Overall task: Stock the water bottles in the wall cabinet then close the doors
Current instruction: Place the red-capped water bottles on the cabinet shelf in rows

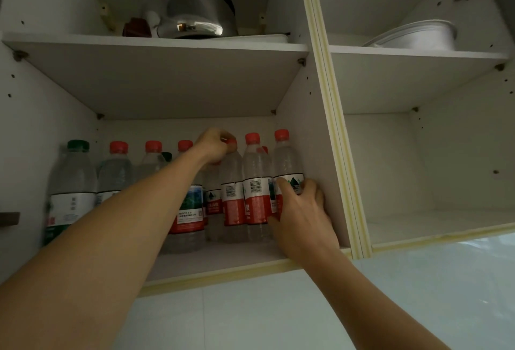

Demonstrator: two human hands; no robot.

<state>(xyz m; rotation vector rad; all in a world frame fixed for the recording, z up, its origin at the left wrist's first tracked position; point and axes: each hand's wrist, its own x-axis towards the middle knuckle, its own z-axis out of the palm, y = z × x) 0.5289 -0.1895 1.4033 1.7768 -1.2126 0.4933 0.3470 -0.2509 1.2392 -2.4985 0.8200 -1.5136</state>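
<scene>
White wall cabinet (312,126), left hand (214,144) fingers pinched on a bottle cap (232,142), right hand (302,210) fingers wrapped round rightmost bottle (287,163)

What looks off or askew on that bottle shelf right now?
Nothing looks spilled or damaged. The bottles stand upright on the lower left shelf. The left hand grips a red cap in the row, and the right hand holds the rightmost bottle by its label. One green-capped bottle sits at the far left.
</scene>
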